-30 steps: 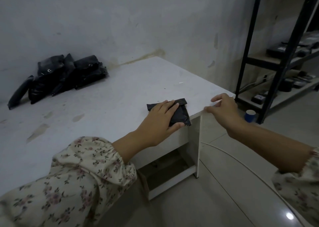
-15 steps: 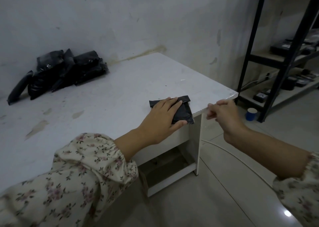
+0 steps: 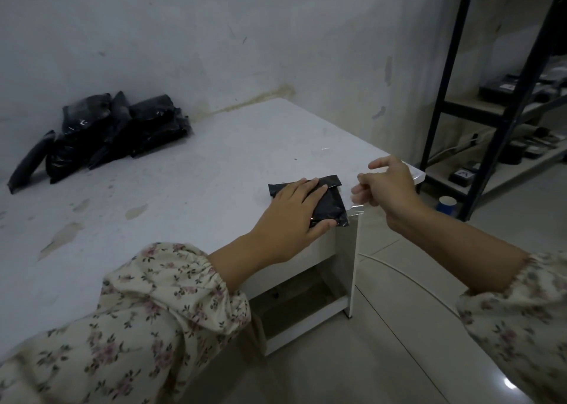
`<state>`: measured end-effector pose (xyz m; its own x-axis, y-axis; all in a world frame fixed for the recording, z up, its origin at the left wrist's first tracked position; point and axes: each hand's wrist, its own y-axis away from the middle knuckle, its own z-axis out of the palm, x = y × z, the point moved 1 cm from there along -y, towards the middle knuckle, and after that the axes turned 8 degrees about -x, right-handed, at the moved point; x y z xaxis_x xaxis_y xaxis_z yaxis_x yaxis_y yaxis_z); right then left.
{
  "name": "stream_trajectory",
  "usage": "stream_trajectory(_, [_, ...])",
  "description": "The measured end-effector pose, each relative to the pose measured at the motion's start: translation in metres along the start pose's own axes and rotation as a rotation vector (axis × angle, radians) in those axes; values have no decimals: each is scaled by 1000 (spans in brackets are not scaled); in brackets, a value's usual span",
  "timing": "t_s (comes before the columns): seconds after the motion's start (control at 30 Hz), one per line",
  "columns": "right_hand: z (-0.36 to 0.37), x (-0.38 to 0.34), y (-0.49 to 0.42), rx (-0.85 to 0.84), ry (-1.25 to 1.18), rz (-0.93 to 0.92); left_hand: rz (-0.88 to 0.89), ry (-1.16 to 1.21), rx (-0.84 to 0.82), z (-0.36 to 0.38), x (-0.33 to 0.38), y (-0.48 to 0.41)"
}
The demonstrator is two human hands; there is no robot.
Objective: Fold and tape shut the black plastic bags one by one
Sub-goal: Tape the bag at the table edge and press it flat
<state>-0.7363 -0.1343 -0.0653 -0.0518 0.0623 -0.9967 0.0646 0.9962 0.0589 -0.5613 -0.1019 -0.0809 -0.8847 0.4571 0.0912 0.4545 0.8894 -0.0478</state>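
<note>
Black, crinkled plastic folded into a flat rectangle, the bag (image 3: 333, 202) lies near the right front corner of the matte white worktop (image 3: 199, 173). My left grip (image 3: 291, 216) rests on it with straight fingers, pressing it flat. My right grip (image 3: 389, 189), fingers curled, pinches a thin, glossy strip of clear tape (image 3: 356, 211) just beside the bag's right edge. Plump black bags (image 3: 116, 130) are heaped against the far wall (image 3: 276, 35).
</note>
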Motion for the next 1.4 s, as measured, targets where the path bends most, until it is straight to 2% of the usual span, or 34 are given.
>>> stream_trajectory(0.2, [10, -10, -14, -11, -26, 2, 4, -6, -2, 0, -1, -3])
stream_trajectory(0.37, [40, -51, -26, -81, -89, -169, -28, 41, -12, -5, -11, -1])
stream_trajectory(0.47, [79, -79, -26, -254, -57, -234, -85, 55, -41, -12, -27, 8])
stream_trajectory(0.6, [131, -77, -20, -560, -114, -211, -127, 102, -104, -24, -69, 38])
stream_trajectory(0.8, [194, -73, -14, -909, -375, -70, -221, 102, -119, -41, -132, 110])
stream_trajectory(0.97, [256, -68, -2, -1134, -507, 70, -249, 157, -104, -50, -177, 160])
stream_trajectory(1.03, [278, -67, 3, -1186, -536, 83, -288, 348, -37, -53, -187, 171])
stream_trajectory(1.13, [300, -63, 6, -1265, -559, 84, -376, 848, 75, -60, -196, 177])
stream_trajectory(1.3, [314, -57, 2, -1322, -372, 54, -372, 1471, 224, -66, -206, 174])
stream_trajectory(1.4, [314, -58, 2, -1344, -206, 10, -449, 1639, 295, -67, -211, 175])
